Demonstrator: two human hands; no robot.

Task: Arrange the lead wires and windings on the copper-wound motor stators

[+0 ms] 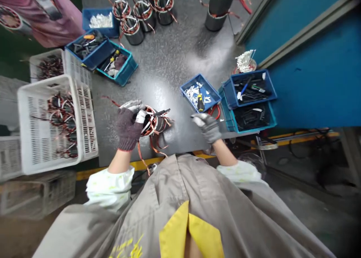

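Note:
My left hand [129, 123], in a dark knit glove, is closed around a motor stator [154, 122] with copper windings and orange leads, held near the front edge of the grey metal table [169, 62]. A thin black sleeve or tool sticks out of the stator's top toward the right. My right hand [208, 125], gloved in grey, hovers to the right of the stator, just below a small blue bin [213, 89] of white slips and a yellow-handled screwdriver [200, 102]. Its fingers are curled; what they pinch, if anything, is too small to make out.
White crates [25, 100] with wound stators stand at the left. Blue bins [96, 55] of tools and sleeves sit at the left rear and at the right [270, 87]. Several finished stators [141, 15] stand at the back. Another person's pink sleeve [42, 13] shows top left.

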